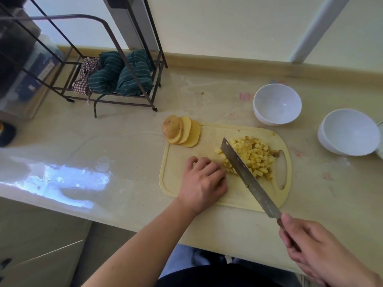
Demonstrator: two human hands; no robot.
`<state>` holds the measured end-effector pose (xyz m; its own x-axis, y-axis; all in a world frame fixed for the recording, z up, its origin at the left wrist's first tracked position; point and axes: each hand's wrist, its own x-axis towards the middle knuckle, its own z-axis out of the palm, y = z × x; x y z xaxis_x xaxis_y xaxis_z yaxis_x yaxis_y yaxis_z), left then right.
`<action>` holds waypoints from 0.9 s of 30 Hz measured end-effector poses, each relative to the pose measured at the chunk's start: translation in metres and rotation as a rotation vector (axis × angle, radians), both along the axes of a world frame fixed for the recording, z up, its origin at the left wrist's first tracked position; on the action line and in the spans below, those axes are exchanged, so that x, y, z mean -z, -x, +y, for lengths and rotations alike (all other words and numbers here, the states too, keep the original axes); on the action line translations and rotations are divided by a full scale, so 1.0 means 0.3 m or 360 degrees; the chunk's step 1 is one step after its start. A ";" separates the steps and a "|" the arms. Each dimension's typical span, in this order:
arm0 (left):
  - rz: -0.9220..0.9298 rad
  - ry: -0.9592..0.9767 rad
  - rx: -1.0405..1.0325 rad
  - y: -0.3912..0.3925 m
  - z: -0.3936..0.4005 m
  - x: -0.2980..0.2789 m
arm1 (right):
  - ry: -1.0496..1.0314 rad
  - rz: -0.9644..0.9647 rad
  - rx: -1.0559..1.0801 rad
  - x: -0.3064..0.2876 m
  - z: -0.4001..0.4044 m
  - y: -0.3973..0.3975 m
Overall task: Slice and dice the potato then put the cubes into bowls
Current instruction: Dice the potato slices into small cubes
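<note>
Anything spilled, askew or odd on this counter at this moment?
One small oddity: the fanned stack of yellow potato slices overhangs the far left corner of the pale yellow plastic cutting board, partly resting on the beige counter. The diced cubes stay on the board; both white bowls stand upright, empty.

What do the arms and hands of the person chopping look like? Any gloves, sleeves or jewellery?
Both are bare. The left hand and its forearm show no glove, sleeve, watch or ring. The right hand is also ungloved, with no ring visible; its wrist runs out of view.
</note>
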<state>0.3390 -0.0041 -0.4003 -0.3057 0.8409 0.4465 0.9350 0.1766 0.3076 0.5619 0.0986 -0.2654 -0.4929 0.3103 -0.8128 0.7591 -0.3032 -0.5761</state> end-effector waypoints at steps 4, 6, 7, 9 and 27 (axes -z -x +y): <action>-0.0170 0.0085 0.0112 0.017 -0.013 0.001 | 0.0015 0.0008 0.0001 0.007 -0.009 0.003; -0.0274 0.0129 0.0127 0.032 -0.045 -0.003 | 0.0045 0.0015 0.0026 0.007 -0.018 0.007; -0.0304 0.0123 0.0087 0.041 -0.066 -0.005 | 0.0049 0.0021 0.0019 0.009 -0.022 0.008; -0.0295 0.0110 -0.0016 0.061 -0.115 -0.001 | 0.0049 0.0038 -0.0009 0.021 -0.030 0.009; -0.0008 0.0583 0.0051 -0.005 -0.177 0.014 | -0.0075 0.0055 -0.0054 0.067 -0.087 0.040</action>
<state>0.3405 -0.0572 -0.4046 -0.2783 0.9539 0.1126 0.9404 0.2468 0.2340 0.5498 0.0724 -0.2855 -0.5311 0.3306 -0.7801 0.7480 -0.2496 -0.6150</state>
